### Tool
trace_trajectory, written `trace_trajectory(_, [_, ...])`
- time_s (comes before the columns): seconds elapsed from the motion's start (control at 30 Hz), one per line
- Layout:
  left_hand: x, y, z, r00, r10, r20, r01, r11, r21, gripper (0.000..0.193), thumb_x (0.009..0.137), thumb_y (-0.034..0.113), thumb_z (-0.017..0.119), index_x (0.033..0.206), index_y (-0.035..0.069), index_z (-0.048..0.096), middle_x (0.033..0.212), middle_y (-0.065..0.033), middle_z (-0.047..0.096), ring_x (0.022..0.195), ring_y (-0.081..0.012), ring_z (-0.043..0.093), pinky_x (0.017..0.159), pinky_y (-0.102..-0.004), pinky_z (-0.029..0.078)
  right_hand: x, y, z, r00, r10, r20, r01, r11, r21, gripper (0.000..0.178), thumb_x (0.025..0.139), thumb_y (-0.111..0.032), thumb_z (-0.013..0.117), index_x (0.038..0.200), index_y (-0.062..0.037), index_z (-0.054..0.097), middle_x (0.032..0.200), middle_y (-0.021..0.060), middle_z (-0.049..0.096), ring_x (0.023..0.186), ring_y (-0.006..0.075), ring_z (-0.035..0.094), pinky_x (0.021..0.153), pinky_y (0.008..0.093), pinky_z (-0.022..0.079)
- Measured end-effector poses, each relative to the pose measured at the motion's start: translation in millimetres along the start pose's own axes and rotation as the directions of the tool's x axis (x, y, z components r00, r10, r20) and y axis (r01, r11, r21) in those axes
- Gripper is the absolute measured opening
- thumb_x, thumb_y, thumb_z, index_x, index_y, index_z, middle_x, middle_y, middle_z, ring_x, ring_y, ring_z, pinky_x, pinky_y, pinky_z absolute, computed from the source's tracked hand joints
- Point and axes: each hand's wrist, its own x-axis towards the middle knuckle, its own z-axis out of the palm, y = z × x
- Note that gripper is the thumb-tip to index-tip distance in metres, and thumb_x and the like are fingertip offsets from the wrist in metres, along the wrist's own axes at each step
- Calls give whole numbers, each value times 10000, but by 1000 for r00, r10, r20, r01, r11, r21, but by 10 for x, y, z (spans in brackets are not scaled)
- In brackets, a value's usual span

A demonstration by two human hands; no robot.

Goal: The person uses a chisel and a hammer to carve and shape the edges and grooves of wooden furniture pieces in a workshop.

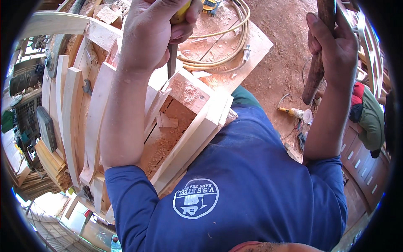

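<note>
My left hand [147,40] is closed round the yellow handle of a chisel [172,61]. The chisel's blade points down at the pale wooden frame [191,89], close to its corner; whether the tip touches is hard to see. Fresh chips and splinters lie on the wood there, and shavings [161,147] fill the space inside the frame. Off to the right, my right hand [336,48] grips a dark, rounded wooden club [314,82], raised apart from the chisel. Its upper end runs out of the picture.
A coiled yellow hose [245,38] lies on a board beyond the frame, near a tape measure [210,6]. On the dusty ground is a yellow power tool [294,112]. A spanner [87,87] rests among the left timbers. Another person [371,119] is at the far right.
</note>
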Motion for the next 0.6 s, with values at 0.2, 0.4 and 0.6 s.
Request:
trace_trajectory(0.2, [1,-2,10,1000,-17,-24,18,999,27,678,1102,563,607,1395,-48,589,755,-19,561,509,-28,371,472,-197,305,-10,26,24,1000,8,0,-8,1000,-3,592,950,-86,799,1480,43,571,762,-24,626,530,62,552,489,234,454])
trace_trajectory(0.4, [76,-120,-108,999,29,24,-31,996,85,663,1104,562,603,1390,-36,597,729,-11,549,509,-31,367,475,-201,302,-6,28,33,1000,3,6,-3,1000,-2,592,945,-80,811,1480,39,586,771,-31,627,535,59,557,494,232,460])
trace_trajectory(0.6, [21,-41,-23,998,-28,49,27,999,25,601,1120,525,595,1369,-23,607,688,5,522,514,-34,362,479,-214,292,113,-22,2,999,-44,30,45,998,-31,582,943,-72,809,1470,39,590,779,-31,631,545,57,560,500,232,461])
